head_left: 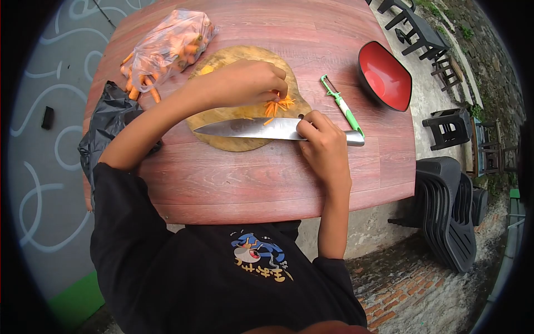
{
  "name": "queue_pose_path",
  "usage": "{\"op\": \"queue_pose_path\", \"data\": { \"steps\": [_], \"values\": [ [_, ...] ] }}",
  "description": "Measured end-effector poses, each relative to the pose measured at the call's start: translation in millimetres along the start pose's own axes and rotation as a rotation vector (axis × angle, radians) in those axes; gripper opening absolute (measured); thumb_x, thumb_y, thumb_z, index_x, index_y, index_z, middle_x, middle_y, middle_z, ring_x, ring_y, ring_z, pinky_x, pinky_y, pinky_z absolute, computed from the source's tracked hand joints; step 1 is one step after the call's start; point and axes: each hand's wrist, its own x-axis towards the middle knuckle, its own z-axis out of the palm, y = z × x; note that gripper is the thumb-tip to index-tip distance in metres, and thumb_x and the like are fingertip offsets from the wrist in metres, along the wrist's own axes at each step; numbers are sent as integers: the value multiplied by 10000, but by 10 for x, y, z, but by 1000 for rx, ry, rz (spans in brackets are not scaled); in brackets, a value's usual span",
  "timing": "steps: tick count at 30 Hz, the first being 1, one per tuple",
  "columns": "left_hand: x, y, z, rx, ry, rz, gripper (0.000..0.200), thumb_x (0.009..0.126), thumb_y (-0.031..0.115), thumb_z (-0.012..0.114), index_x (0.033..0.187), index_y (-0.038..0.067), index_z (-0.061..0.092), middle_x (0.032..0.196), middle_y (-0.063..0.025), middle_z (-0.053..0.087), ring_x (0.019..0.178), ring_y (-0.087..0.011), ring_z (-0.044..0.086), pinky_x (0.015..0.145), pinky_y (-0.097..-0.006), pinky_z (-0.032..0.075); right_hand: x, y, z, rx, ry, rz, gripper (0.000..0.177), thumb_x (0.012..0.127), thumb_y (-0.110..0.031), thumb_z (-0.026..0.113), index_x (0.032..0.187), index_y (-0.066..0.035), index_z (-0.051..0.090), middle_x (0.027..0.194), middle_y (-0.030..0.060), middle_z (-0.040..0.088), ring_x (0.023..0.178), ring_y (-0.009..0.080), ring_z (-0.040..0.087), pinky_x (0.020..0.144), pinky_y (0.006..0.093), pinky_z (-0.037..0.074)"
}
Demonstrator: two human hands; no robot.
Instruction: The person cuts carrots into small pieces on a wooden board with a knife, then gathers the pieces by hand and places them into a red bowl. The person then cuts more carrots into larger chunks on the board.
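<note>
My right hand (324, 142) is closed around the handle of a large kitchen knife (250, 128). The blade points left across the near part of the round wooden cutting board (233, 146). Above the blade, my left hand (257, 82) has its fingers bent down and pinched at a small pile of carrot strips (276, 107). Its fingertips are partly hidden by the hand itself. A few loose shreds lie by the blade. Behind my left wrist, an orange-yellow carrot piece (207, 69) shows on the board.
A clear plastic bag of carrots (172, 47) lies at the far left, with a black plastic bag (108, 119) nearer me. Right of the board are a green-and-white peeler (343, 106) and a red-and-black bowl (386, 78). Stacked dark chairs (445, 206) stand beyond the table's right edge.
</note>
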Motion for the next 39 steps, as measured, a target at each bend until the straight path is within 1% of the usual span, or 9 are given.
{"op": "queue_pose_path", "data": {
  "steps": [4, 6, 9, 18, 21, 24, 28, 30, 39],
  "values": [
    [-52, 121, -112, -136, -197, -119, 227, 950, 207, 675, 1058, 19, 741, 937, -123, 718, 923, -299, 677, 821, -401, 526, 6, 4, -12, -4, 0, 8, 187, 709, 9, 698, 847, -76, 606, 869, 70, 582, 817, 268, 638, 681, 424, 526],
    [-107, 127, -81, -246, -276, -44, 236, 945, 230, 686, 1025, 21, 762, 903, -145, 751, 807, -308, 704, 755, -400, 540, 0, 15, -6, -7, 15, -5, 177, 714, 5, 698, 843, -74, 604, 868, 69, 582, 808, 264, 637, 675, 420, 526],
    [-115, 101, -39, -371, -317, -144, 276, 927, 245, 716, 1042, -5, 740, 947, -140, 729, 888, -297, 685, 817, -403, 530, 8, -3, -19, -24, 21, -25, 173, 717, 3, 697, 841, -72, 604, 868, 66, 582, 802, 260, 636, 670, 418, 526],
    [-82, 42, -9, -17, -11, -118, 177, 936, 205, 684, 902, 31, 688, 813, -118, 701, 802, -299, 683, 727, -435, 528, 4, 2, -4, -12, 28, -32, 165, 723, 6, 691, 835, -68, 596, 862, 66, 577, 797, 261, 634, 661, 415, 523],
    [-56, -3, 62, 48, 46, -83, 173, 927, 207, 694, 926, 39, 655, 875, -98, 686, 873, -293, 668, 750, -444, 523, -3, 8, 1, -11, 21, -28, 165, 724, 8, 688, 836, -67, 592, 863, 67, 575, 798, 262, 631, 663, 414, 522],
    [-19, -74, 89, 93, -12, -14, 229, 929, 233, 697, 1068, 51, 693, 1074, -87, 653, 1011, -271, 626, 855, -437, 519, 2, -2, -6, -5, 15, -34, 165, 724, 8, 685, 835, -66, 587, 862, 69, 571, 796, 263, 627, 668, 413, 520],
    [-32, -135, 154, 54, 62, 81, 313, 919, 249, 700, 1165, 56, 683, 1154, -79, 612, 1100, -283, 590, 921, -432, 511, -1, -1, -3, -1, 4, -33, 171, 723, 10, 684, 840, -66, 584, 861, 71, 565, 799, 263, 624, 672, 411, 520],
    [-30, -160, 143, 12, -68, 90, 357, 926, 233, 696, 1236, 57, 663, 1177, -84, 587, 1147, -293, 566, 961, -433, 504, -3, -5, -6, -3, -7, -30, 180, 719, 10, 687, 844, -69, 584, 860, 71, 560, 803, 263, 623, 672, 412, 521],
    [97, -154, 102, -94, -177, 17, 214, 960, 180, 654, 1106, 24, 666, 1042, -114, 600, 944, -320, 648, 853, -438, 530, -13, -7, -4, 16, -36, -21, 211, 699, 7, 702, 855, -71, 583, 865, 73, 561, 812, 272, 616, 680, 423, 519]
  ]
}}
